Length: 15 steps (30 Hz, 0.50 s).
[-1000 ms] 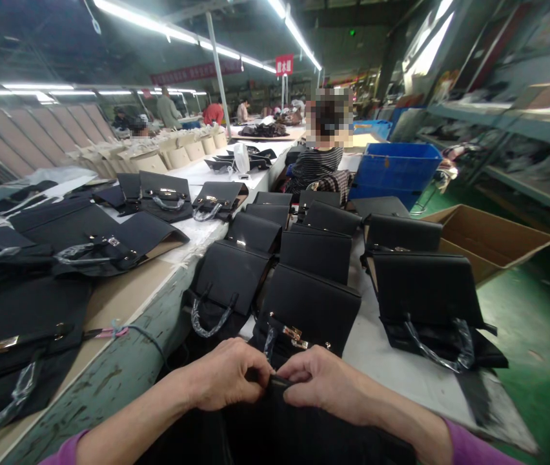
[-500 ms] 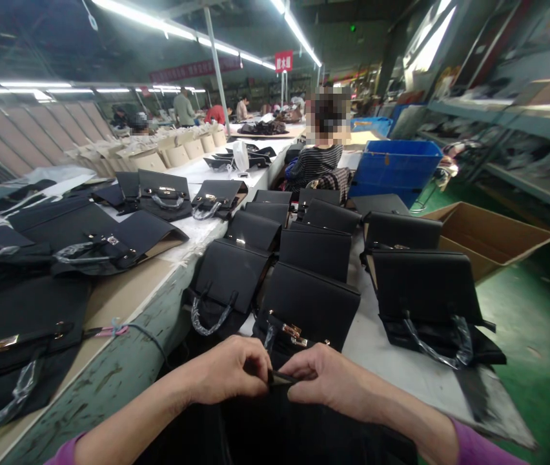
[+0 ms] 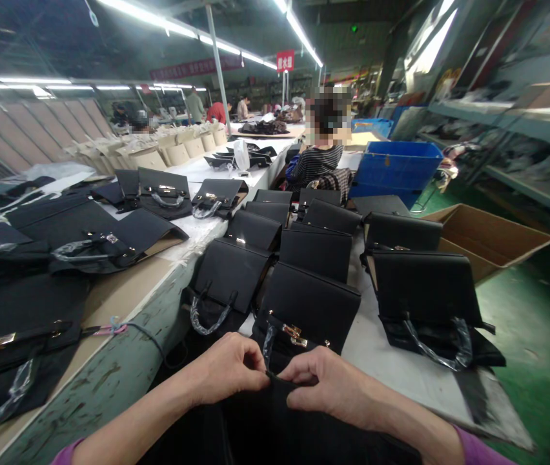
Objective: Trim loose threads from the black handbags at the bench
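Low in the head view, both hands pinch the top edge of a black leather-like bag piece (image 3: 265,420), whose lower part fades into shadow. My left hand (image 3: 231,365) has thumb and forefinger pressed together on that edge. Just right of it, my right hand (image 3: 323,381) grips the same edge between thumb and curled fingers. Directly beyond my fingertips lies a black handbag (image 3: 308,300) with gold clasps and a plastic-wrapped handle. Another black handbag (image 3: 231,274) with a wrapped handle rests to its left, and a third handbag (image 3: 425,284) to the right.
More black bags cover the left table (image 3: 124,310) and the bench ahead. An open cardboard box (image 3: 492,239) and a blue bin (image 3: 396,171) stand to the right. A person in a striped top (image 3: 316,165) sits beyond the bags. Shelves (image 3: 536,187) line the right side.
The fingers of my left hand have closed more tightly on the edge, and my right hand has shifted slightly. The tan inside strip between them no longer shows. The surrounding bags stay put.
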Available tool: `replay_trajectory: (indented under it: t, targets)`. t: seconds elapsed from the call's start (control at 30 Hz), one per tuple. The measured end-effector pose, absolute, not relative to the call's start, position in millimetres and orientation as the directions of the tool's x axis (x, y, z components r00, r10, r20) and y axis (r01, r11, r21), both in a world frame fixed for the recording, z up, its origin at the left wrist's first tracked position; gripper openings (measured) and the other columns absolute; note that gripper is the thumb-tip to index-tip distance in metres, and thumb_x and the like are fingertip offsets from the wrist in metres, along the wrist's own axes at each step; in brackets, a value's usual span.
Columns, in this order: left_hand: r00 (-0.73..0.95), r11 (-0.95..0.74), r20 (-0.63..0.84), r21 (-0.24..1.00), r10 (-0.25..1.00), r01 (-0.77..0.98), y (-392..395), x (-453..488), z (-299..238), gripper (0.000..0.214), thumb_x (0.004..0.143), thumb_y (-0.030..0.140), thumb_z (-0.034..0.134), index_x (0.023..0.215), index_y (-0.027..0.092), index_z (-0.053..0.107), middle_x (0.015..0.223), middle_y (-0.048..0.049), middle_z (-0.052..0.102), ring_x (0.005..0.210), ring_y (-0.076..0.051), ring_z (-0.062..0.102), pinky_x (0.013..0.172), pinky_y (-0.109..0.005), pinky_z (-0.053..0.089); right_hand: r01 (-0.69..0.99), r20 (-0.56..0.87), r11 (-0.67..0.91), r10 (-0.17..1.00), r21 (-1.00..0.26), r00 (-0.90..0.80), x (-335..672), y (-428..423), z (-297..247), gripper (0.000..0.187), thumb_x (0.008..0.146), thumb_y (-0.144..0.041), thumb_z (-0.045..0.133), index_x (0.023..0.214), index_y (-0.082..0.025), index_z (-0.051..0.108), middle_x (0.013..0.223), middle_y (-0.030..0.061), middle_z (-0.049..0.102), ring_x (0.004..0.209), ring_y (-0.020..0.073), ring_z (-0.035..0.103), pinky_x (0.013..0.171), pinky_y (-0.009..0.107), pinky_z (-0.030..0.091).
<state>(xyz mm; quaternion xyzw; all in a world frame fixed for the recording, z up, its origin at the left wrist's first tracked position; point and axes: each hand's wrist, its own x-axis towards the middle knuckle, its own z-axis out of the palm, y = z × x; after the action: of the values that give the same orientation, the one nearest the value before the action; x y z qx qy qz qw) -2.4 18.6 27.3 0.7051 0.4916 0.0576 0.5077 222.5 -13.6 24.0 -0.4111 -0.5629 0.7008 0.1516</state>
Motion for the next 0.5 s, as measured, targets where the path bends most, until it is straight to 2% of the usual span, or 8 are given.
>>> replay_trajectory:
  t: [0.17,0.33,0.43,0.5]
  targets:
    - [0.515,-0.019,-0.408,0.77,0.754,0.637,19,-2,28,0.016,0.07,0.028,0.068,0.074,0.013,0.072,0.066,0.0005,0.066,0.062,-0.013,0.055,0.053,-0.02,0.035,0.26,-0.39,-0.291,0.661,-0.921,-0.641,225,-12,28,0.027,0.073,-0.017,0.063,0.096,-0.018,0.077,0.083,-0.0011,0.074,0.064,0.0107,0.056,0.057,0.019,0.036]
    - [0.535,-0.056,-0.382,0.774,0.754,0.631,18,0,31,0.014,0.071,0.026,0.067,0.075,0.013,0.071,0.067,0.001,0.066,0.062,-0.012,0.055,0.054,-0.02,0.036,0.371,-0.416,-0.223,0.682,-0.901,-0.601,218,-3,26,0.018,0.071,-0.03,0.071,0.08,-0.014,0.076,0.06,-0.0047,0.059,0.053,0.0075,0.04,0.047,0.02,0.026]
    - [0.533,-0.05,-0.37,0.786,0.761,0.616,18,-1,29,0.013,0.071,0.025,0.068,0.074,0.013,0.069,0.068,0.0015,0.065,0.063,-0.012,0.054,0.056,-0.02,0.037,0.44,-0.402,-0.161,0.741,-0.884,-0.538,211,0,20,0.012,0.07,-0.025,0.068,0.069,-0.014,0.071,0.053,-0.0064,0.049,0.051,0.0075,0.037,0.044,0.02,0.023]
    - [0.528,0.011,-0.382,0.818,0.758,0.575,19,-3,27,0.014,0.069,0.025,0.071,0.076,0.014,0.067,0.069,0.0016,0.065,0.064,-0.012,0.055,0.057,-0.02,0.038,0.439,-0.375,-0.134,0.764,-0.888,-0.525,208,0,17,0.009,0.07,-0.021,0.064,0.065,-0.015,0.069,0.052,-0.0069,0.046,0.05,0.0074,0.037,0.044,0.02,0.023]
